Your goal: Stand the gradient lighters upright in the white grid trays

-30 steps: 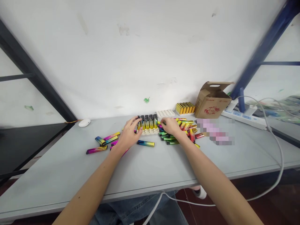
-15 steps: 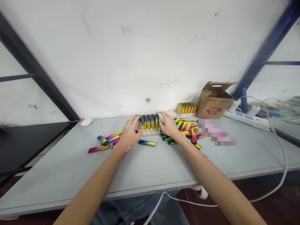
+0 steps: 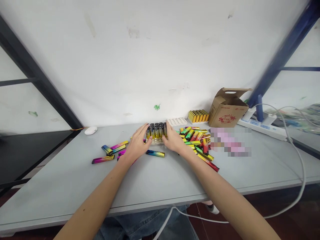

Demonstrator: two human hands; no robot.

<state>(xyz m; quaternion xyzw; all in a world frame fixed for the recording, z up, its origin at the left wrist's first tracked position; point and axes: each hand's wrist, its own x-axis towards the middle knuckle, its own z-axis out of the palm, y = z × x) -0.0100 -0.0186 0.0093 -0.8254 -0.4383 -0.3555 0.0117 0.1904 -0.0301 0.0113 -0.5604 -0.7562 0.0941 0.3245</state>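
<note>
A block of upright lighters, shiny yellow-gold with black tops, stands in rows in a cream holed tray at the middle of the table. My left hand is curved round the left end of the block, its thumb in front and its fingers along the side. Around the right end closes my right hand, thumb likewise at the front. Both hands hide the ends of the tray. One loose blue-and-yellow lighter lies flat just in front of it.
Several loose purple, yellow and blue lighters lie left; a heap of green, yellow and red ones lies right. Behind are a white holed tray, a tray of yellow cylinders, an open carton and a power strip.
My right hand has moved left and slightly down, in against the right end of the lighter block, uncovering the white tray behind. My left hand has stayed at the left end.
</note>
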